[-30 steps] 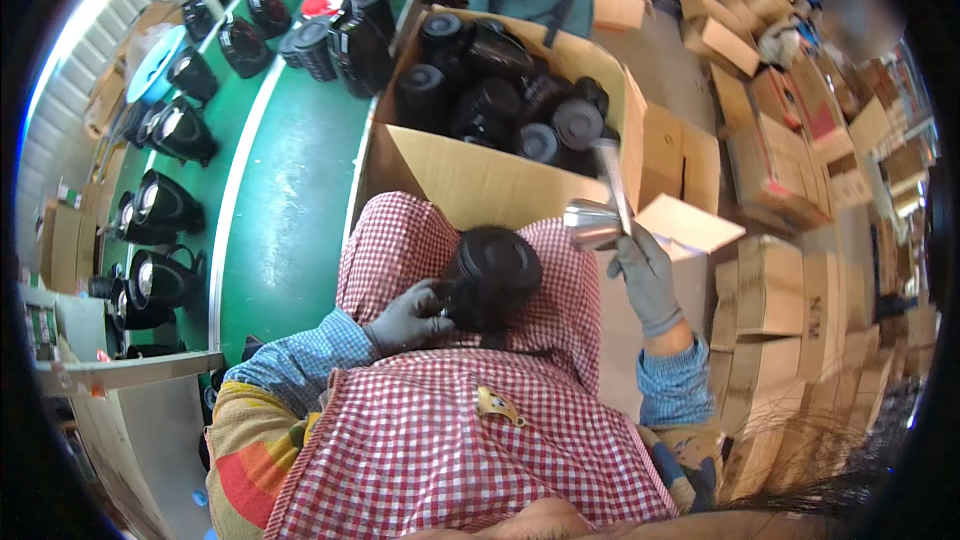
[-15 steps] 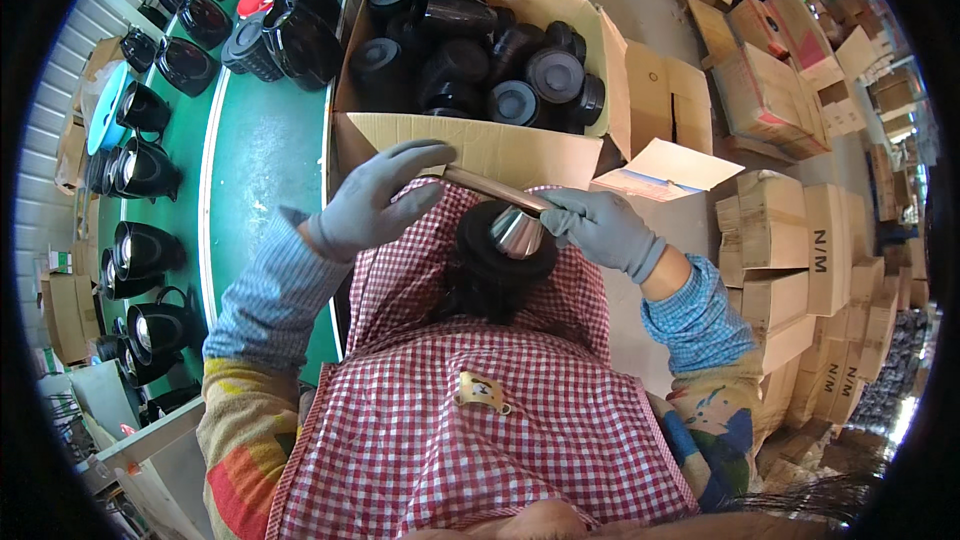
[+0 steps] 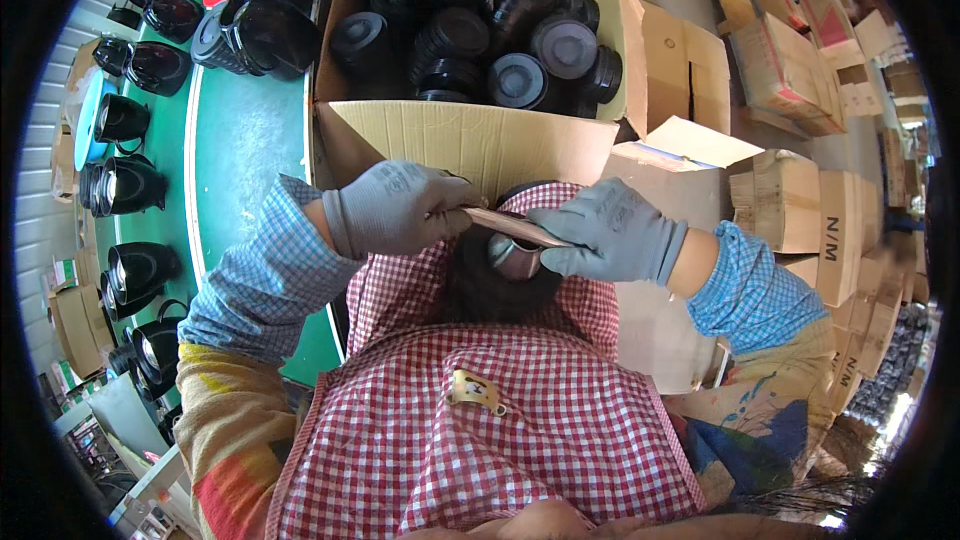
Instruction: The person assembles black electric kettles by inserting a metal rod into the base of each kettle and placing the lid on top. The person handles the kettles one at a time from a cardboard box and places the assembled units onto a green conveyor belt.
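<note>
My left hand (image 3: 400, 205) and my right hand (image 3: 615, 235), both in grey gloves, are closed on the two ends of a long, flat, brownish strip (image 3: 516, 228). The strip slants slightly down to the right, and its exact kind is unclear. Just below it shows a shiny metal piece (image 3: 515, 260), rounded and partly covered by the strip. Around that piece is a dark, fuzzy-looking black object (image 3: 470, 270) on my lap, over the red checked apron (image 3: 490, 430). Whether the strip touches the metal piece I cannot tell.
Ahead stands an open cardboard box (image 3: 460, 135) filled with black jugs and lids (image 3: 565, 47). On the left, a green table (image 3: 250, 130) carries several black jugs (image 3: 140, 275) along its far side. Stacked cartons (image 3: 845, 240) line the right.
My left hand, open beside the strip before, has moved right and down and closed on its left end. My right hand keeps its grip. The view has shifted, with the box now higher.
</note>
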A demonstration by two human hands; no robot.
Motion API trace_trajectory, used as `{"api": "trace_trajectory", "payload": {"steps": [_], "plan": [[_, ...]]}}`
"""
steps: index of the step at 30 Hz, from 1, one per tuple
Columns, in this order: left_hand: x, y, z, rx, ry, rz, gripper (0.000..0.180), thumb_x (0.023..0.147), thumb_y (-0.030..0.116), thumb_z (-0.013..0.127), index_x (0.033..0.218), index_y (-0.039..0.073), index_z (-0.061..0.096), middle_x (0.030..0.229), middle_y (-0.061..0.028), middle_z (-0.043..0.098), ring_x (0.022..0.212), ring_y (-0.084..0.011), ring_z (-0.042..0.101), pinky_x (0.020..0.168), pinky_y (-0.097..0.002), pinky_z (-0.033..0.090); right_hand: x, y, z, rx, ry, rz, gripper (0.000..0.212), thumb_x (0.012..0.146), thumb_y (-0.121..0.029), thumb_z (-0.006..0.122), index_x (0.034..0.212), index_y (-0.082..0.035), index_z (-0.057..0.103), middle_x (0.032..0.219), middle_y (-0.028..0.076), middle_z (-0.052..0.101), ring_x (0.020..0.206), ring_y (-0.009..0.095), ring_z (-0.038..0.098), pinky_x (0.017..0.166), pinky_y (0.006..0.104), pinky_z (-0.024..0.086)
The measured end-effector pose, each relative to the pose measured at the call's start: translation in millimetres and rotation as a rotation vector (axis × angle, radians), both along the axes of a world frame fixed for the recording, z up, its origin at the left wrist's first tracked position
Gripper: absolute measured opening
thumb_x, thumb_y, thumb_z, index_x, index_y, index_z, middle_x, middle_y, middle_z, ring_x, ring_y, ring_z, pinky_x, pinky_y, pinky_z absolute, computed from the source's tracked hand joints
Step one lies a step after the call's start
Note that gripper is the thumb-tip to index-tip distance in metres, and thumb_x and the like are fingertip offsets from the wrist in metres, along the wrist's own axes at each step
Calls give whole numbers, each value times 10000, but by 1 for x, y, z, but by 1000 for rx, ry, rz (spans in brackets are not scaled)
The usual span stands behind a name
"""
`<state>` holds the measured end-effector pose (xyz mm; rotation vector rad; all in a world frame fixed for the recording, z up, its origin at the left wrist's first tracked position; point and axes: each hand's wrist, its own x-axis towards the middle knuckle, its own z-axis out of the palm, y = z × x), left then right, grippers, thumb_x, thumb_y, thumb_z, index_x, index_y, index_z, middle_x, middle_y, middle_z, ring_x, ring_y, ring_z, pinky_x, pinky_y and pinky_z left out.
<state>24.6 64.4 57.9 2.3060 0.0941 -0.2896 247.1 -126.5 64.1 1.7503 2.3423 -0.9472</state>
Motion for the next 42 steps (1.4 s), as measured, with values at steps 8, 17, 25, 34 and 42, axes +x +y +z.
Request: {"api": "trace_trajectory", "payload": {"steps": [8, 17, 25, 34, 42], "plan": [[22, 10, -52, -106, 113, 100, 404, 1004, 352, 514, 983, 13, 733, 837, -203, 714, 786, -358, 709, 749, -444, 555, -13, -5, -45, 402, 220, -59, 728, 951, -510, 540, 1568, -172, 355, 1584, 184, 341, 1452, 384, 328, 1202, 566, 210], [90, 23, -105, -153, 117, 180, 328, 959, 295, 561, 992, 30, 752, 947, -177, 736, 997, -352, 687, 875, -456, 534, -65, 27, -40, 164, 923, -269, 802, 1034, -581, 337, 1607, -46, 169, 1650, 238, 180, 1525, 392, 194, 1235, 547, 86], [26, -55, -25, -197, -895, -188, 373, 920, 418, 664, 1143, 120, 654, 1170, -96, 649, 1068, -256, 626, 906, -412, 510, -41, 28, -47, -318, 1645, -556, 1047, 888, -869, 164, 1639, -150, 41, 1680, 163, 155, 1514, 361, 228, 1216, 447, 213], [47, -105, -39, -19, -737, -89, 269, 875, 408, 702, 765, 174, 627, 717, 8, 608, 646, -199, 589, 603, -372, 441, -12, 69, -78, 233, 1155, -240, 810, 1030, -664, 151, 1487, -84, 486, 1529, 169, 468, 1439, 294, 406, 1195, 445, 263], [48, -80, -40, -246, -693, -183, 277, 880, 412, 672, 765, 161, 643, 697, 0, 593, 667, -214, 601, 649, -372, 482, -15, 87, -141, 613, 937, -200, 220, 1031, -268, 522, 997, -71, 615, 811, 56, 612, 922, 303, 583, 998, 474, 403]]}}
